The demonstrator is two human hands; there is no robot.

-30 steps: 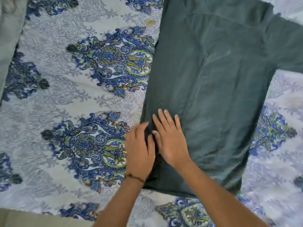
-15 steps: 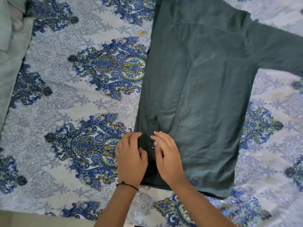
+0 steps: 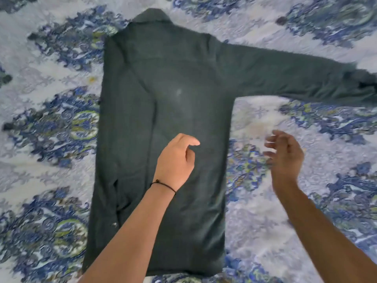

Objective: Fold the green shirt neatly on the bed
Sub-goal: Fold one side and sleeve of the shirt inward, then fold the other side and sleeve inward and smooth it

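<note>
Grips empty and relaxed, left hand (image 3: 175, 160) now above green shirt (image 3: 173, 88), right hand (image 3: 285, 156) moved over bedspread (image 3: 51, 119).

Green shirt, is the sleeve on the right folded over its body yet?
No, that sleeve lies stretched out sideways across the patterned bedsheet.

bedsheet (image 3: 51, 82): pale, blurred blue-green paisley medallions | yellowish stain (image 3: 91, 79): small, on sheet | cord bracelet (image 3: 163, 183): thin, black

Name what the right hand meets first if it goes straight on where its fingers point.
Probably the outstretched sleeve of the green shirt, near the armpit, past bare bedspread; the right hand is blurred, height unclear.
</note>
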